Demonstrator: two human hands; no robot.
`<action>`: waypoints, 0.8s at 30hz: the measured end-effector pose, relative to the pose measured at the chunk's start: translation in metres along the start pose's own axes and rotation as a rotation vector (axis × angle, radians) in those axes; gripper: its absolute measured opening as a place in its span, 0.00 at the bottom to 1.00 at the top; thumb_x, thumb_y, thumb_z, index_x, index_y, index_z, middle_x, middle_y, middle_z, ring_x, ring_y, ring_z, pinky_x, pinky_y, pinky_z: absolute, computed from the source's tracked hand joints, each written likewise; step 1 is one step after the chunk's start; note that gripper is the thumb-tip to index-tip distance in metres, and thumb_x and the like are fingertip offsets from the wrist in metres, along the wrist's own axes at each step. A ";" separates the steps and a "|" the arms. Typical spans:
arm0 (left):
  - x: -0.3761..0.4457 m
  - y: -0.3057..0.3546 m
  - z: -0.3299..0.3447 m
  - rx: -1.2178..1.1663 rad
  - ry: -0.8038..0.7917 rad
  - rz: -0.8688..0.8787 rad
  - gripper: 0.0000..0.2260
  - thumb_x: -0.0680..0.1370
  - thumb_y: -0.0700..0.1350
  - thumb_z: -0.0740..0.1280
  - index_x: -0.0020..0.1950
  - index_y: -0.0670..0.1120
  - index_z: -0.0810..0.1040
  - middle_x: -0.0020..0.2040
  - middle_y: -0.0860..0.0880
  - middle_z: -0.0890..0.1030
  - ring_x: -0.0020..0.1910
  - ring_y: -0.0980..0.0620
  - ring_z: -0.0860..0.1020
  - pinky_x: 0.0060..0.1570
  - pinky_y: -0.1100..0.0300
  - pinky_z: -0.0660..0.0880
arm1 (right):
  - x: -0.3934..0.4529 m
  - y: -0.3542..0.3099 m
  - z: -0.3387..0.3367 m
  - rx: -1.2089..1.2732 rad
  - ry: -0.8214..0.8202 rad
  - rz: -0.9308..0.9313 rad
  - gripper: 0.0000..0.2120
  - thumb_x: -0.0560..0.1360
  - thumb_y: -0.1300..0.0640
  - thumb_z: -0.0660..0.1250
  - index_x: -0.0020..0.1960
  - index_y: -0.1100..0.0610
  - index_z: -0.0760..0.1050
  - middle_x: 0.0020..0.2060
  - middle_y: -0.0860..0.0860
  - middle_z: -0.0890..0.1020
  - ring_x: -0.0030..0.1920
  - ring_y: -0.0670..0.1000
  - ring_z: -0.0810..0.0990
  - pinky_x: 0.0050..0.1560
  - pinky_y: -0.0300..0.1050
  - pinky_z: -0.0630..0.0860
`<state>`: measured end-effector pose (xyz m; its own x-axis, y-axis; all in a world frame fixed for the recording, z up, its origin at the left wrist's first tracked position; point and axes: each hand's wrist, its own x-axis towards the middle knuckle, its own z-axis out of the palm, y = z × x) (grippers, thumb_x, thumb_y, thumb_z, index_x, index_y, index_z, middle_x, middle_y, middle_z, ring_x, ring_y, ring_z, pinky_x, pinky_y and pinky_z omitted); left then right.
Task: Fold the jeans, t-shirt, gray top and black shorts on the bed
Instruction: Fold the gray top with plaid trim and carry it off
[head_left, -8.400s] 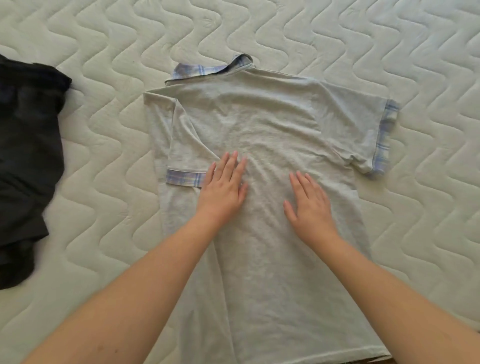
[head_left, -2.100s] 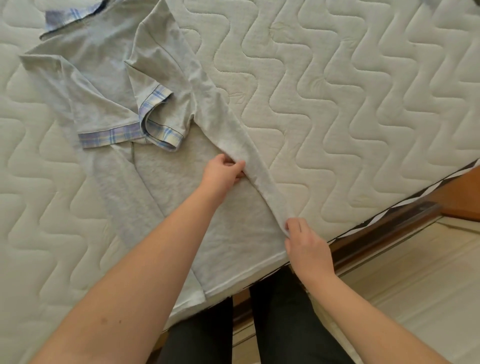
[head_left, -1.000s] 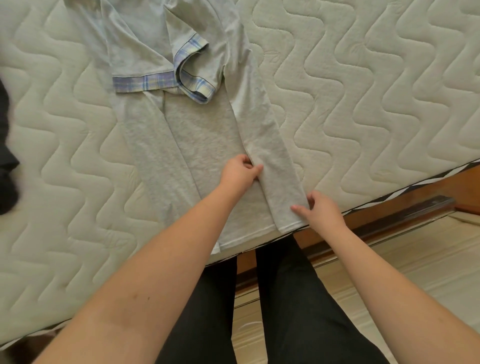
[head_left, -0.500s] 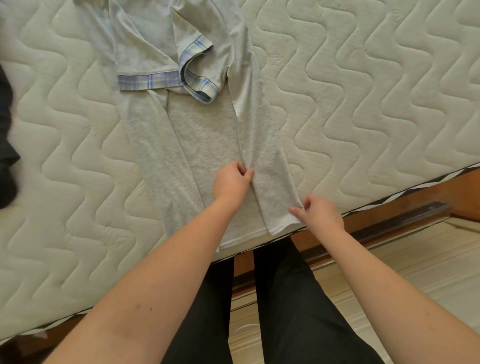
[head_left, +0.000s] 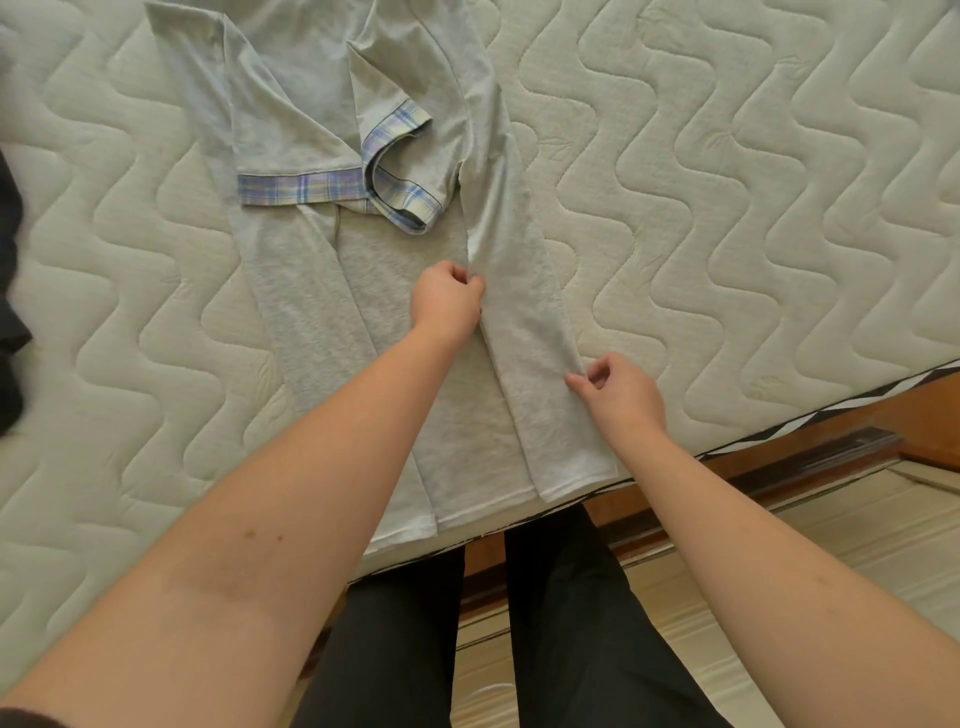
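Observation:
The gray top (head_left: 306, 291) with blue plaid sleeve cuffs lies lengthwise on the quilted mattress (head_left: 727, 208), both sides folded inward, its hem at the bed's near edge. My left hand (head_left: 447, 301) pinches the inner edge of the right-hand folded panel at mid-length. My right hand (head_left: 618, 389) pinches that panel's outer edge a little lower down. A dark garment (head_left: 10, 322) shows at the left frame edge, mostly cut off.
The wooden bed frame (head_left: 810, 447) runs along the mattress's near edge at right, with a pale wooden floor (head_left: 857, 530) below it. My legs in dark trousers (head_left: 561, 639) stand against the bed.
My right hand has moved up from the hem corner to the panel's outer edge. My left hand keeps its pinch on the inner edge. The right panel lies flatter.

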<state>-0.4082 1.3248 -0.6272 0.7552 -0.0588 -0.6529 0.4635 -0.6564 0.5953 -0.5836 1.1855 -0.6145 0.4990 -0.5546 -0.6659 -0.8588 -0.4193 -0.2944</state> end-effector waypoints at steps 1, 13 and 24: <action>0.001 -0.003 -0.002 0.035 -0.003 -0.001 0.05 0.78 0.47 0.66 0.45 0.46 0.76 0.40 0.46 0.83 0.38 0.47 0.81 0.44 0.53 0.79 | 0.001 -0.003 -0.001 -0.059 0.010 0.014 0.13 0.74 0.41 0.69 0.42 0.49 0.71 0.39 0.45 0.78 0.43 0.51 0.78 0.44 0.49 0.74; 0.023 0.018 -0.010 -0.240 -0.007 -0.102 0.07 0.78 0.48 0.68 0.41 0.48 0.78 0.31 0.49 0.78 0.30 0.52 0.75 0.39 0.56 0.75 | 0.046 -0.070 -0.009 0.052 0.114 -0.140 0.17 0.73 0.45 0.72 0.53 0.55 0.72 0.51 0.52 0.77 0.52 0.55 0.77 0.55 0.54 0.74; 0.035 0.037 -0.066 -0.072 0.404 0.284 0.07 0.77 0.52 0.68 0.45 0.51 0.73 0.38 0.56 0.75 0.39 0.60 0.74 0.41 0.61 0.70 | 0.065 -0.152 -0.022 0.063 0.167 -0.450 0.10 0.77 0.55 0.66 0.57 0.57 0.74 0.45 0.49 0.74 0.51 0.53 0.75 0.55 0.51 0.71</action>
<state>-0.3342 1.3479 -0.5974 0.9688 0.0781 -0.2351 0.2338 -0.6024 0.7632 -0.4177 1.1978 -0.5982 0.8300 -0.4381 -0.3452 -0.5561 -0.6025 -0.5725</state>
